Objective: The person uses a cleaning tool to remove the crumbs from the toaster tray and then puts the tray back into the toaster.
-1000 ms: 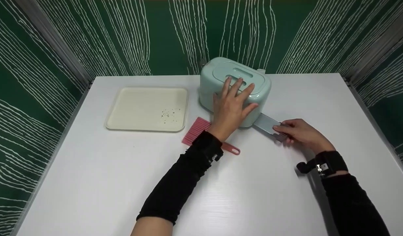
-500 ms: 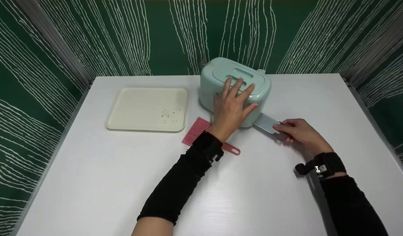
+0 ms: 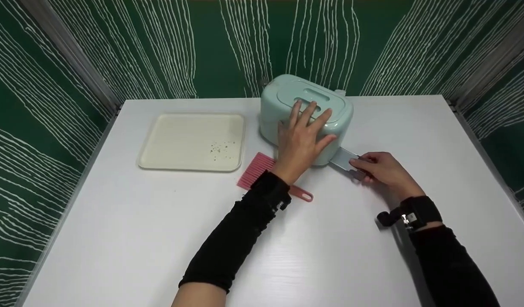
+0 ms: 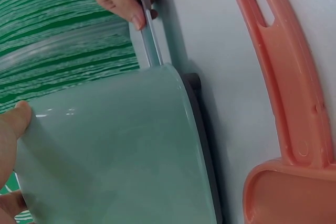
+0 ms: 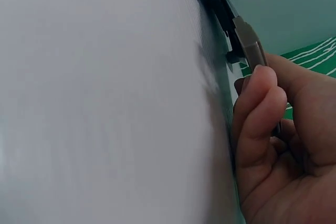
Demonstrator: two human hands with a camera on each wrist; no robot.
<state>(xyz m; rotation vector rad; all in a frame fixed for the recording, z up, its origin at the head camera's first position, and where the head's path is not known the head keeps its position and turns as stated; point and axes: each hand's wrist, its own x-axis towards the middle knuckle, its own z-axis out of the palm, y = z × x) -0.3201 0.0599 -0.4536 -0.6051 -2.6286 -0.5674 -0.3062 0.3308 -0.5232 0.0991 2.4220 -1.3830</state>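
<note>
A mint-green toaster (image 3: 271, 108) stands at the back of the white table. My left hand (image 3: 302, 143) rests on its near side, fingers spread over the top by the slots. From the toaster's right end sticks out a flat grey crumb tray (image 3: 342, 160). My right hand (image 3: 385, 170) pinches the crumb tray's outer end between thumb and fingers. In the right wrist view the fingers curl round its dark edge (image 5: 252, 45). The left wrist view shows the toaster's side wall (image 4: 110, 140) with the crumb tray entering low at its end.
Under my left wrist lies a pink brush (image 3: 255, 170), its handle pointing right. A cream tray (image 3: 176, 140) at the left bears scattered dark crumbs (image 3: 221, 149) near its right side. Green walls with white lines (image 3: 228, 51) enclose the table's back and sides.
My right hand has moved a little to the left, and less of the crumb tray sticks out of the toaster. The left hand, toaster and brush have stayed put.
</note>
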